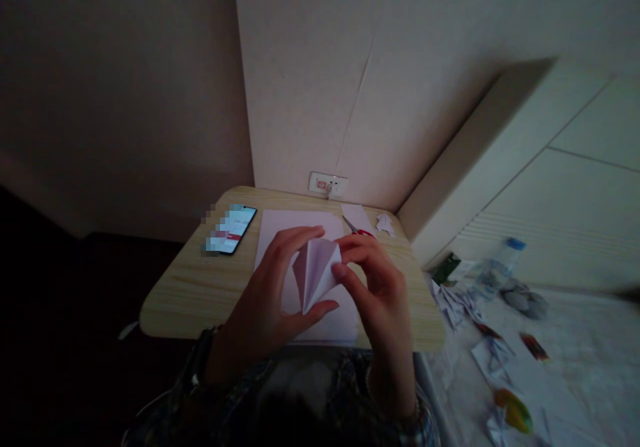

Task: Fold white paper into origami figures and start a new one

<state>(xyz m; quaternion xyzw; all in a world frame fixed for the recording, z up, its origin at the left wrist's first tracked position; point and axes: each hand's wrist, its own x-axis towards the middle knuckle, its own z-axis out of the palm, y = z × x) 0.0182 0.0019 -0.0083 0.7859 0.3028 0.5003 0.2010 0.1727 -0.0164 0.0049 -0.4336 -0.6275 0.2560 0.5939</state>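
Note:
Between my two hands is a folded piece of white paper (pixel 316 267), creased into a pointed shape with its tip toward me. My left hand (pixel 273 290) curls around its left side, thumb beneath the tip and fingers along the far edge. My right hand (pixel 377 280) pinches the right edge between thumb and fingers. Under the hands lies a stack of white paper sheets (pixel 280 223) on the wooden table. Just past my right hand, red-handled scissors (pixel 357 228) are partly hidden by its fingers.
A phone (pixel 235 230) with a lit screen lies on the left of the small table (pixel 175 307). A small folded paper piece (pixel 385 223) sits at the back right. Beside the table, the bed (pixel 595 340) holds a plastic bottle (pixel 503 263) and several folded papers (pixel 453 305). A wall socket (pixel 327 184) is behind.

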